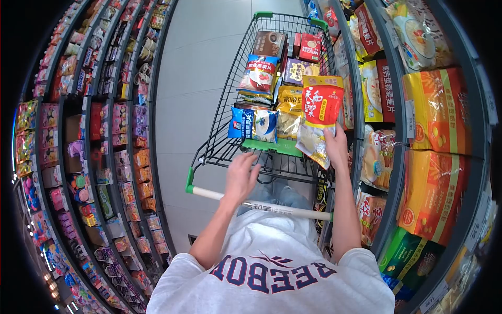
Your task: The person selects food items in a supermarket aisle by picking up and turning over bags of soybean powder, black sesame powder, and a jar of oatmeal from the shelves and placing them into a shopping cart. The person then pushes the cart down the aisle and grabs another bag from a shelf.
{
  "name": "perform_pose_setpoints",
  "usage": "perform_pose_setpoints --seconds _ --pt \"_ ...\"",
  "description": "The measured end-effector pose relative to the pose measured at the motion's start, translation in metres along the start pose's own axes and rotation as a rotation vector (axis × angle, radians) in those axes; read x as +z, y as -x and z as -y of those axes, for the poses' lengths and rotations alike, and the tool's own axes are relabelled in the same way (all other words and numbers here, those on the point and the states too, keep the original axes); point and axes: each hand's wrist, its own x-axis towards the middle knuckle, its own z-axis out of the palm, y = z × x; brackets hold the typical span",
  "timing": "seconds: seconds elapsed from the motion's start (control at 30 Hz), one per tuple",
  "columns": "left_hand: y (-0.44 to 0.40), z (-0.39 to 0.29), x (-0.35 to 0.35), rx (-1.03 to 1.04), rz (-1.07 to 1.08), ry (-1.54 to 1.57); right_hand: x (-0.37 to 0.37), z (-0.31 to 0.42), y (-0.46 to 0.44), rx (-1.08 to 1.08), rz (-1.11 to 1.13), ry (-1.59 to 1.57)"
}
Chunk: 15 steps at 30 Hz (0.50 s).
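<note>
While the near handle [282, 210] is crossed by the left forearm, the left hand [242, 170] is held just beyond it, fingers bent and apart. By the right hand [336, 146], a red bag [321, 107] is clamped at its right edge and suspended above the right side of the cart [272, 148]. Inside, a blue bag [254, 124] is laid near left, a gold bag [288, 114] beside it; a brown box [269, 43] and a red box [310, 47] are stowed far.

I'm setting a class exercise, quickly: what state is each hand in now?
Left hand: open and empty, near the cart handle.
Right hand: closed, holding a red and yellow bag.
</note>
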Motion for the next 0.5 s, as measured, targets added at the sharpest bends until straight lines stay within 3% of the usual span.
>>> perform_pose_setpoints --seconds 0.17,0.27,0.33,0.4,0.5 --pt "-0.003 0.041 -0.005 -0.096 -0.014 -0.099 0.035 -0.023 -0.048 0.090 0.086 -0.222" --pt "-0.004 0.042 -0.004 -0.097 0.008 -0.123 0.055 -0.085 -0.086 0.158 0.049 0.103" --pt "-0.008 0.042 -0.002 -0.089 0.026 -0.139 0.063 -0.102 -0.095 0.202 0.040 0.543" --pt "-0.012 0.040 -0.005 -0.114 0.046 -0.135 0.075 -0.086 -0.092 0.233 0.130 0.635" --pt "-0.016 0.037 -0.007 -0.140 0.085 -0.119 0.100 -0.102 -0.093 -0.014 0.200 0.631"
